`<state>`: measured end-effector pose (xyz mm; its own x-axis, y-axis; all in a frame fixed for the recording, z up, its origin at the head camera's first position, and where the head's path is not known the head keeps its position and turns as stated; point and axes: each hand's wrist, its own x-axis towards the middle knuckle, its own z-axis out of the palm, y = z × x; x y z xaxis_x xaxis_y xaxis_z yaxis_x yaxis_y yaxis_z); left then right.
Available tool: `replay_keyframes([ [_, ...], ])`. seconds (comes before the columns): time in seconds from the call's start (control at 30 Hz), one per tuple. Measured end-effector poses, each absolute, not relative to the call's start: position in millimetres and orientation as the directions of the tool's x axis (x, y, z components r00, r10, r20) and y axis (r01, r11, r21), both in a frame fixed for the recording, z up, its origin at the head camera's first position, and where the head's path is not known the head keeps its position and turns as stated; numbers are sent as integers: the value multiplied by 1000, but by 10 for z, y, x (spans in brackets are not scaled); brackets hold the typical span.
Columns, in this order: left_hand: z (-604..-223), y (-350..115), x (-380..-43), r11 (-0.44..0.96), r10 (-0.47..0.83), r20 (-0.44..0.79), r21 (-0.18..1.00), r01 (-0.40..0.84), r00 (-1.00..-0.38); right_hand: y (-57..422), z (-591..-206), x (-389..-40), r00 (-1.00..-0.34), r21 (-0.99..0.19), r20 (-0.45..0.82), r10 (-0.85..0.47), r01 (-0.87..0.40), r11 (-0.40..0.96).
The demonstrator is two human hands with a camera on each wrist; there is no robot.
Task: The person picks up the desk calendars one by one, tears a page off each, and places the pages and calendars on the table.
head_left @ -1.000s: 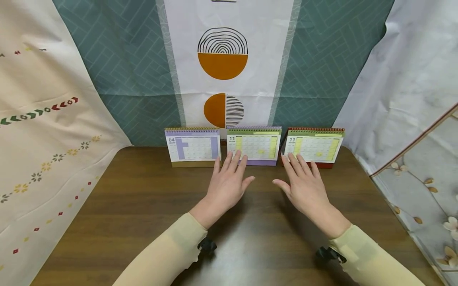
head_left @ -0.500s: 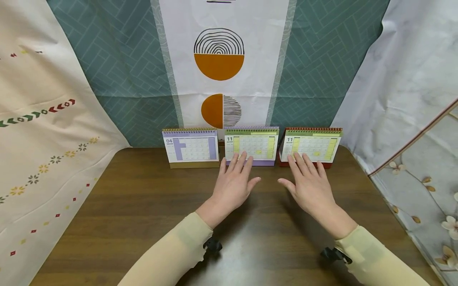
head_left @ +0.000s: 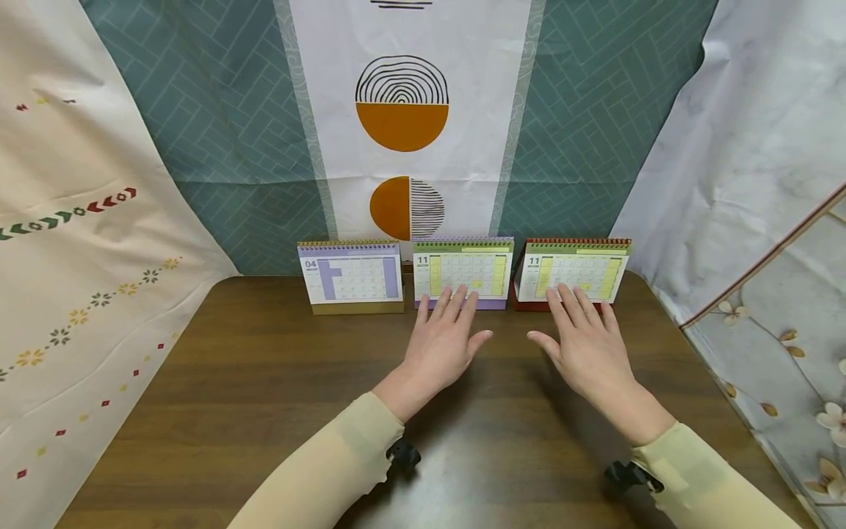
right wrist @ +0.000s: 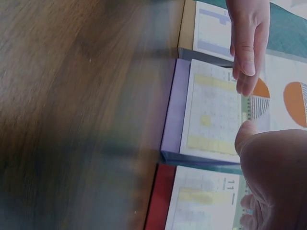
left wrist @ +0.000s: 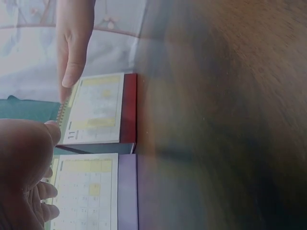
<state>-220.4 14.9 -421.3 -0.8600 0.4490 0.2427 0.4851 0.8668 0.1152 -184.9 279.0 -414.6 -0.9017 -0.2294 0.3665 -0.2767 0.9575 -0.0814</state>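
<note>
Of three calendars (head_left: 463,266), two stand partly hidden by the spread left hand (head_left: 440,345) and spread right hand (head_left: 588,351); contact is unclear.

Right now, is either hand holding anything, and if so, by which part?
Nothing is held: the left hand and the right hand both have extended fingers, gripping nothing.

L hand (left wrist: 24,167) nr purple cal (left wrist: 98,191) – R hand (left wrist: 74,38), red cal (left wrist: 100,109).

Green-and-white cloth (head_left: 476,139) hangs behind the table (head_left: 264,382) — brown, wood-grained, softly shining.
</note>
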Motion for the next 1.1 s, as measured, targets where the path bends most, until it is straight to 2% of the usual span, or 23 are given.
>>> replay_keyframes([
  [0.73, -4243, 580, -2276, 851, 477, 227, 120, 511, -849, 3137, -4124, -1817, -941, -98, 307, -141, -178, 979],
  [1.1, -4245, 722, -2311, 839, 480, 228, 160, 519, -847, 3283, -4159, -1823, -933, -85, 336, -126, -163, 983],
])
